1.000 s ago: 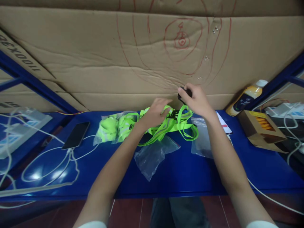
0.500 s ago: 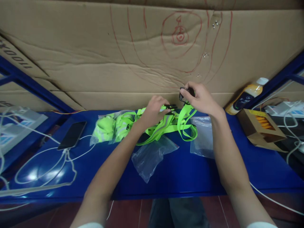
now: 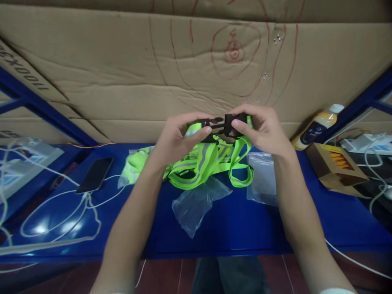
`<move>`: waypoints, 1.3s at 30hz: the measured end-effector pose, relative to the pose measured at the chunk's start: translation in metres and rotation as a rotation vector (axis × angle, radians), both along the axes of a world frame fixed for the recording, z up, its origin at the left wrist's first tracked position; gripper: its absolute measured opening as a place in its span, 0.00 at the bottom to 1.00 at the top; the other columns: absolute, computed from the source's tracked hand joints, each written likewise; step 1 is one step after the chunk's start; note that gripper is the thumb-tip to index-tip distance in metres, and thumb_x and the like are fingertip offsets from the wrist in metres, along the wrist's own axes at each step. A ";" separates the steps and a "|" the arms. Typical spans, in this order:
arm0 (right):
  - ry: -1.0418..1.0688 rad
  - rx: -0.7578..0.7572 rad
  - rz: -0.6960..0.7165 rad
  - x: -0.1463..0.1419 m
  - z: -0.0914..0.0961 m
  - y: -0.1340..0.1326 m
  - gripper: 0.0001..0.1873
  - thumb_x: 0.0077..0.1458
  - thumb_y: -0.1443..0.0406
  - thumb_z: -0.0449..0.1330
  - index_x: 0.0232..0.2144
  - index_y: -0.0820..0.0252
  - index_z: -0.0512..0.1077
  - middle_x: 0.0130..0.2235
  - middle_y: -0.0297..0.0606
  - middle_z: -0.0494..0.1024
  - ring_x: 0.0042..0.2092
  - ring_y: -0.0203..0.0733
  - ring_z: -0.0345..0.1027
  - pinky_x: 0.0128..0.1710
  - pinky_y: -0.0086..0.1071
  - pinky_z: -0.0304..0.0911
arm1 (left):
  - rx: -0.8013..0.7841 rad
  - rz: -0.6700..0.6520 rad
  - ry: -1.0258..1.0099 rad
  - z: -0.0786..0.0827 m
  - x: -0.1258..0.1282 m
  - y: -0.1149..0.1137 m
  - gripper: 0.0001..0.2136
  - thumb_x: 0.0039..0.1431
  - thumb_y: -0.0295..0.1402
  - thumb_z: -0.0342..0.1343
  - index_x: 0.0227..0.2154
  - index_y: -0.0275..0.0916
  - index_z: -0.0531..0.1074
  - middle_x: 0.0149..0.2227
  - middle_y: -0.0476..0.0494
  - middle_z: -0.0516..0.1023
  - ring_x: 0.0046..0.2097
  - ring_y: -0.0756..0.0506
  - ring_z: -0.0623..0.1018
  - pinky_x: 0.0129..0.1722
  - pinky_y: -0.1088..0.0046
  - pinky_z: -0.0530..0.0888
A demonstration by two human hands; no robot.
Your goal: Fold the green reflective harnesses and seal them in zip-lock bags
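Note:
Between finger and thumb, my left hand (image 3: 180, 136) grips the pronged half of a black side-release buckle (image 3: 216, 122). Opposite it, my right hand (image 3: 260, 126) pinches the black socket half (image 3: 230, 125). The prongs point right, at the socket's mouth; the two halves look apart or barely meeting. Both halves are fixed to neon-yellow reflective straps (image 3: 196, 167), which hang and heap on the blue surface below my hands. Part of the straps is hidden behind my left hand. A clear plastic bag (image 3: 192, 208) lies in front of the heap.
A bagged neon bundle (image 3: 134, 163) lies left, near a phone (image 3: 95, 175) with white cables. At right are another clear bag (image 3: 261, 175), a juice bottle (image 3: 318, 126) and an open cardboard box (image 3: 333, 167). A cardboard panel (image 3: 107, 73) stands behind the blue shelf (image 3: 245, 232).
My left hand has lifted its buckle half up from the strap heap and come level with my right hand. The two buckle halves now face each other closely.

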State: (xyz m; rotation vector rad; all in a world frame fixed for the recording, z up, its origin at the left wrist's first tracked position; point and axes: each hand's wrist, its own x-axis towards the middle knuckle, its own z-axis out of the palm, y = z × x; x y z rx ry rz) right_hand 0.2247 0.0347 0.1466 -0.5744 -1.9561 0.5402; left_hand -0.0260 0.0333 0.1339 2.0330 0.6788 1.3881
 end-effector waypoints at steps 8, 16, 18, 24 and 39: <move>-0.017 0.020 -0.107 0.003 -0.003 0.005 0.21 0.63 0.44 0.68 0.40 0.55 0.82 0.36 0.37 0.83 0.37 0.43 0.75 0.40 0.38 0.70 | 0.068 0.072 0.059 -0.006 0.003 0.006 0.13 0.65 0.43 0.68 0.47 0.43 0.85 0.48 0.41 0.87 0.51 0.40 0.85 0.59 0.62 0.79; -0.104 0.032 -0.169 -0.001 -0.001 -0.001 0.20 0.66 0.46 0.64 0.38 0.56 0.80 0.33 0.37 0.82 0.37 0.44 0.74 0.41 0.39 0.68 | 0.057 0.104 0.113 -0.004 0.004 0.003 0.10 0.65 0.42 0.68 0.44 0.43 0.85 0.46 0.43 0.88 0.48 0.40 0.85 0.57 0.61 0.78; -0.124 0.028 -0.163 -0.001 -0.001 -0.001 0.19 0.67 0.48 0.64 0.38 0.56 0.80 0.32 0.36 0.81 0.35 0.43 0.73 0.40 0.38 0.66 | 0.065 0.119 0.154 -0.003 0.005 0.001 0.09 0.66 0.40 0.67 0.43 0.43 0.85 0.44 0.43 0.88 0.47 0.40 0.85 0.55 0.63 0.79; -0.258 0.069 -0.166 -0.009 -0.004 -0.001 0.09 0.67 0.59 0.62 0.38 0.57 0.79 0.31 0.34 0.81 0.33 0.41 0.70 0.37 0.36 0.61 | 0.041 0.090 0.174 -0.007 0.011 -0.001 0.09 0.66 0.37 0.67 0.46 0.43 0.85 0.46 0.43 0.88 0.48 0.40 0.86 0.55 0.63 0.79; -0.250 0.292 -0.208 -0.013 -0.004 -0.006 0.13 0.71 0.54 0.61 0.46 0.51 0.83 0.42 0.36 0.87 0.42 0.47 0.80 0.50 0.43 0.68 | -0.416 -0.074 -0.004 -0.009 0.004 0.013 0.36 0.70 0.66 0.46 0.32 0.38 0.82 0.32 0.41 0.82 0.37 0.44 0.82 0.35 0.71 0.77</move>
